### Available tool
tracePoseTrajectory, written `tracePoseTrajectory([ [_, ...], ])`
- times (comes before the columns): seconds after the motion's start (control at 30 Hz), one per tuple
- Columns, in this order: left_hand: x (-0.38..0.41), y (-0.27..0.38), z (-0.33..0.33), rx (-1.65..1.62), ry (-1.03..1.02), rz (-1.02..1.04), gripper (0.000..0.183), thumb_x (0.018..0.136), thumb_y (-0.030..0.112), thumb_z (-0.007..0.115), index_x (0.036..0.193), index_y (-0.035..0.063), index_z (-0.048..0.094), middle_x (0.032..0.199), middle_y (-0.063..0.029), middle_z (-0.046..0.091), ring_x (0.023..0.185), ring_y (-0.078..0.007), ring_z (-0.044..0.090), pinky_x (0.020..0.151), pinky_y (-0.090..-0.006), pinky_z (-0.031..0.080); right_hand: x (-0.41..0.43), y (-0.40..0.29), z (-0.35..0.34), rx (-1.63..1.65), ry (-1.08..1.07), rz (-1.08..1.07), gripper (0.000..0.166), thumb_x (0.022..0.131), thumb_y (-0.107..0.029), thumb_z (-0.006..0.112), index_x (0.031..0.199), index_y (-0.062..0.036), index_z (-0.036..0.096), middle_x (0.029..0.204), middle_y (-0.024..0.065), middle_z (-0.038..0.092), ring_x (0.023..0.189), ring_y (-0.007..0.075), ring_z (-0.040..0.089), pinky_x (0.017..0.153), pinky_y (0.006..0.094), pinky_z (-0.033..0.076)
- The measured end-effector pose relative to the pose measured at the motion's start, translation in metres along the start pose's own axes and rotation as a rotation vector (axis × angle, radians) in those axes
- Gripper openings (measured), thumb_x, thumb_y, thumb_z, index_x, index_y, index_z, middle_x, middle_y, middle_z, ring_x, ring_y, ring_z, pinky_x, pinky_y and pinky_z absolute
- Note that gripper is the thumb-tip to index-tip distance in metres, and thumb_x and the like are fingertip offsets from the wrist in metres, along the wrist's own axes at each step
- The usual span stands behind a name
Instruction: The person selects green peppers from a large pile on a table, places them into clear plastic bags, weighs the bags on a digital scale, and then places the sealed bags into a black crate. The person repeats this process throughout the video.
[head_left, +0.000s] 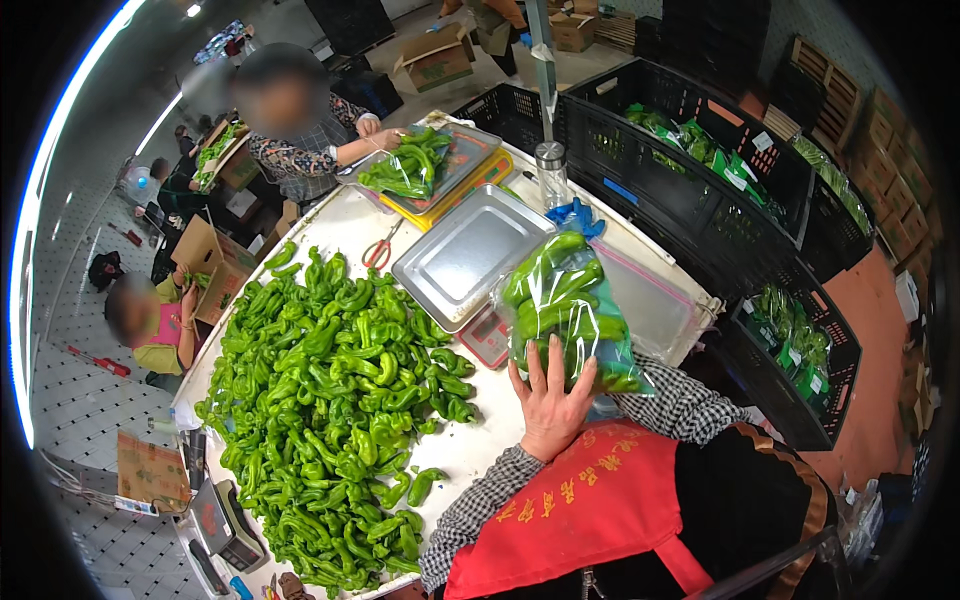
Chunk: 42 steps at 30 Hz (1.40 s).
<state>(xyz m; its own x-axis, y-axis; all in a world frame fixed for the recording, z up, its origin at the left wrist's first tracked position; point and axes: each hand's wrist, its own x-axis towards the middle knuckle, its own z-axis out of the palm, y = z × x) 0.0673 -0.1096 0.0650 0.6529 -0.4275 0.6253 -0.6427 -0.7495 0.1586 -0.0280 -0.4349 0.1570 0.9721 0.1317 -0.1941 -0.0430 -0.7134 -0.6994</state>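
A clear plastic bag of long green peppers (566, 307) is held upright before me. My left hand (551, 397) supports its near side, with the fingers spread against the plastic. The right checkered sleeve reaches behind the bag, where my right hand is hidden. Just beyond the bag, an empty metal tray (474, 255) sits on a scale (486, 336) with a red panel. A large heap of loose green peppers (337, 390) covers the left part of the white table (450, 450). Red-handled scissors (381, 247) lie beyond the heap. Blue gloves (577, 217) lie near a clear bottle (552, 176).
Across the table, a person (292, 142) handles bagged peppers (409, 165) on a yellow scale (450, 187). Black crates (675, 180) with bagged greens line the right side. Flat plastic bags (645, 292) lie at the table's right edge. Another scale (225, 525) stands lower left.
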Motion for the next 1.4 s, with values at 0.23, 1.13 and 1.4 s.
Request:
tracePoseTrajectory([
  [0.23, 0.008, -0.018, -0.016, 0.007, 0.192, -0.092, 0.058, 0.077, 0.029, 0.082, 0.128, 0.0135, 0.059, 0.159, -0.0273, 0.037, 0.149, -0.0529, 0.029, 0.118, -0.0711, 0.019, 0.201, -0.062, 0.112, 1.186, -0.103, -0.069, 0.053, 0.108, -0.029, 0.055, 0.155, -0.0073, 0.039, 0.149, 0.0079, 0.053, 0.129, 0.0220, 0.055, 0.108, 0.0355, 0.047],
  [1.13, -0.026, -0.051, 0.009, -2.169, -0.215, -1.364, 0.042, 0.108, 0.030, 0.055, 0.140, 0.0037, 0.054, 0.135, -0.0155, 0.065, 0.119, -0.0320, 0.068, 0.098, -0.0515, 0.059, 0.114, -0.028, 0.068, 1.613, -0.052, 0.295, 0.034, 0.102, -0.026, 0.063, 0.124, 0.0001, 0.067, 0.116, 0.0106, 0.074, 0.099, 0.0209, 0.074, 0.089, 0.0351, 0.062],
  [1.4, -0.015, -0.020, 0.008, -2.071, -0.148, -1.363, 0.042, 0.105, 0.025, 0.059, 0.137, -0.0004, 0.055, 0.127, -0.0150, 0.069, 0.111, -0.0288, 0.071, 0.095, -0.0475, 0.062, 0.089, 0.004, 0.071, 1.696, 0.031, 0.311, 0.038, 0.104, -0.031, 0.061, 0.129, -0.0027, 0.065, 0.120, 0.0105, 0.074, 0.104, 0.0237, 0.073, 0.092, 0.0408, 0.061],
])
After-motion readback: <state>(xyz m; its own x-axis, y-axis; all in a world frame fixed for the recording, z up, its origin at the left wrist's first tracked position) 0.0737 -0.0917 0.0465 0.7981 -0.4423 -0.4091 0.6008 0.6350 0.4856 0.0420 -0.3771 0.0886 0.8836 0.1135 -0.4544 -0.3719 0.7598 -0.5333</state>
